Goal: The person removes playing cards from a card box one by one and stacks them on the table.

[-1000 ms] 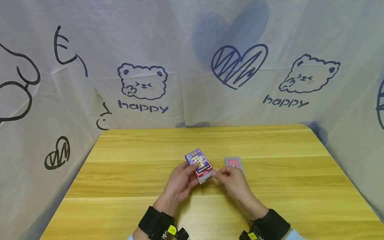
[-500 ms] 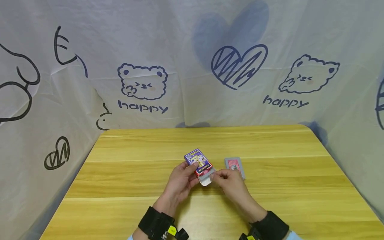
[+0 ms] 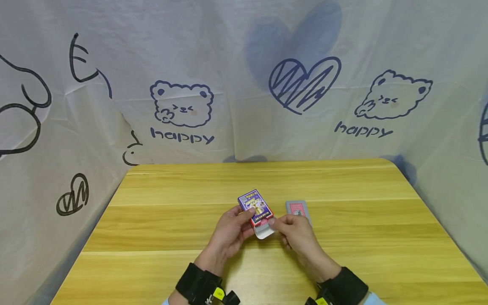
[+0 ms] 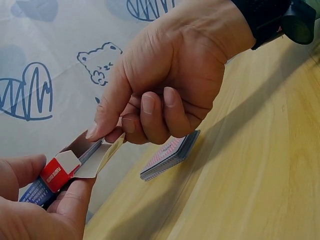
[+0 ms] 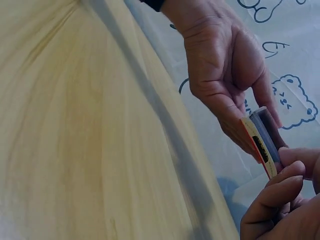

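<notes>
My left hand (image 3: 233,228) grips a purple and red playing card box (image 3: 255,208) above the wooden table (image 3: 171,228). The box's flap (image 3: 264,231) hangs open at the near end, and cards show inside it in the left wrist view. My right hand (image 3: 295,231) pinches that open end of the card box (image 4: 60,172) with thumb and forefinger, the other fingers curled. A small stack of red-backed cards (image 3: 298,209) lies on the table just beyond the right hand, seen in the left wrist view as the card stack (image 4: 170,155). The right wrist view shows the box (image 5: 262,140) edge-on.
A white cloth printed with bears, hearts and "happy" (image 3: 183,135) hangs around the back and both sides of the table. Black wrist straps (image 3: 200,284) sit on both forearms.
The box has shifted slightly right and nearer. My right fingers have moved in from the side and now pinch at its open mouth, with the flap hanging lower.
</notes>
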The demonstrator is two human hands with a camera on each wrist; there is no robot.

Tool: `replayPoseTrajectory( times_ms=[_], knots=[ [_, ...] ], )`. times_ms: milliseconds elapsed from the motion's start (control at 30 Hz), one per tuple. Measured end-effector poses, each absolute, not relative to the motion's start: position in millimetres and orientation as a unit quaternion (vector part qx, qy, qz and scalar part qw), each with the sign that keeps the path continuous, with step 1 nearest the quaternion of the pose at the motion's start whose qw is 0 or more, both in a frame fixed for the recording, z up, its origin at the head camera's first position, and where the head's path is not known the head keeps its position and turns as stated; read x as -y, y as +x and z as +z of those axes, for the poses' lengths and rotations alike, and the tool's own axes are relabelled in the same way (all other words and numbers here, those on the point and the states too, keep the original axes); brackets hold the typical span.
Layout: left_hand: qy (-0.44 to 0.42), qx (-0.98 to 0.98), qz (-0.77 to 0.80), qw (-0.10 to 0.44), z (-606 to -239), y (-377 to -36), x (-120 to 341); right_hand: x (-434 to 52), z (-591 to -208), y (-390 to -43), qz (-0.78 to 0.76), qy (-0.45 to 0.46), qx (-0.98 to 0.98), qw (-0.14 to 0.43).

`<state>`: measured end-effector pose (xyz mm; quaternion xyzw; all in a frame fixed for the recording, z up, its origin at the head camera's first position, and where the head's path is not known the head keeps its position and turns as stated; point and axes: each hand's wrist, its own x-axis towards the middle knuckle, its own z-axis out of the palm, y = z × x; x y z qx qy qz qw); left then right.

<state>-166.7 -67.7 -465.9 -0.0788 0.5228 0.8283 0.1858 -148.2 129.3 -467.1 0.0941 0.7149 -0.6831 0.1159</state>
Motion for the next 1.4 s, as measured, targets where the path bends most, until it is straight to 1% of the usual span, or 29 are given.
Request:
replayPoseTrajectory(
  times_ms=[300,700,933,1167,1400],
  knots=[
    [-0.084,-0.526,0.827,0.178,-465.1,-166.1,68.3,-130.5,-467.4,-148.4,-0.696,0.097,-0.700,0.131],
    [-0.090,-0.524,0.829,0.175,-466.0,-168.2,69.7,-130.2,-465.8,-148.0,-0.694,0.099,-0.701,0.133],
    [-0.088,-0.529,0.825,0.176,-465.1,-167.3,71.4,-131.9,-465.7,-148.4,-0.694,0.102,-0.697,0.146],
    [-0.096,-0.524,0.829,0.169,-466.5,-170.0,73.1,-134.5,-466.4,-148.9,-0.678,0.098,-0.715,0.140],
    [-0.112,-0.514,0.836,0.155,-467.5,-173.9,76.5,-137.4,-465.5,-149.4,-0.680,0.074,-0.711,0.164]
  ],
)
